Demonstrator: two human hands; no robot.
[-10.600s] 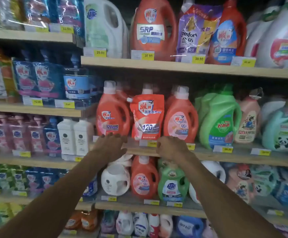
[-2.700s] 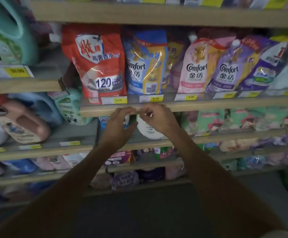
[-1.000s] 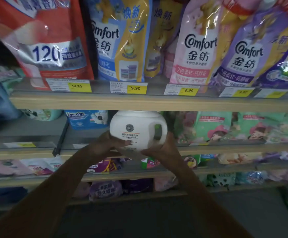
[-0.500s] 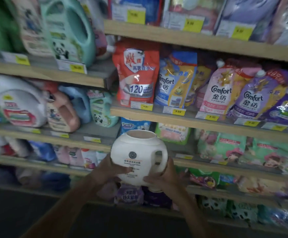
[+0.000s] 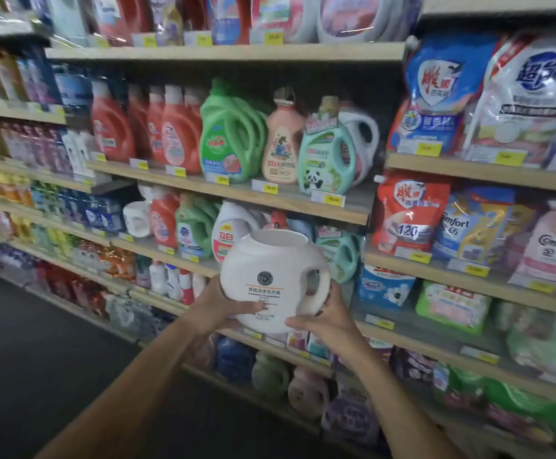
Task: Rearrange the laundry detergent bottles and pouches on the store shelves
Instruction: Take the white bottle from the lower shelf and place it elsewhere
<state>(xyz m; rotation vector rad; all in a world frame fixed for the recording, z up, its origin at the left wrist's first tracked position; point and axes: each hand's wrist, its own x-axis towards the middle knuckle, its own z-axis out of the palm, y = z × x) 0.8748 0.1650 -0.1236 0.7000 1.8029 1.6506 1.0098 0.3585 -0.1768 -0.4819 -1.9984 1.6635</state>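
Wooden shelves (image 5: 237, 193) carry red bottles (image 5: 180, 134), a green bottle (image 5: 227, 140), a teal bottle (image 5: 324, 154), and pouches (image 5: 409, 213) at right.

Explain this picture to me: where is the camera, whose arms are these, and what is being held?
There is no machine here. The camera sits on a person's head and looks forward and down, so the two bare arms coming up from the bottom edge are that person's own. This is the only view. The left hand and the right hand both grip the lower part of a round white jug with a side handle; its label reads Laundry Capsules. It is held in the air in front of the shelves, resting on none of them. Behind it stand laundry products with yellow price tags: red bottles, a green bottle, a teal bottle with a panda. To the right is a red pouch marked 120, among other pouches.
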